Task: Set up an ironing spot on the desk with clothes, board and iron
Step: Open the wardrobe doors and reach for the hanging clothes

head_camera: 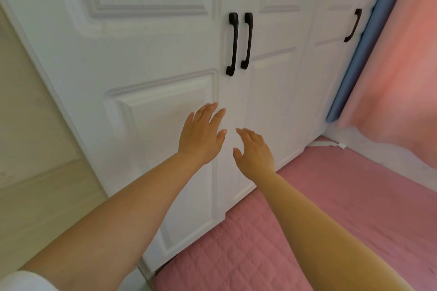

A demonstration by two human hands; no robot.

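1. Fingers [214,113] of the left hand [201,137] spread straight and relaxed, holding nothing; right hand [254,152] likewise loose and empty
2. Both hands reach toward white wardrobe doors [153,54], below two black handles [238,42]
3. Clothes, board and iron: none visible
4. Pink quilted bed [331,208] lies near right
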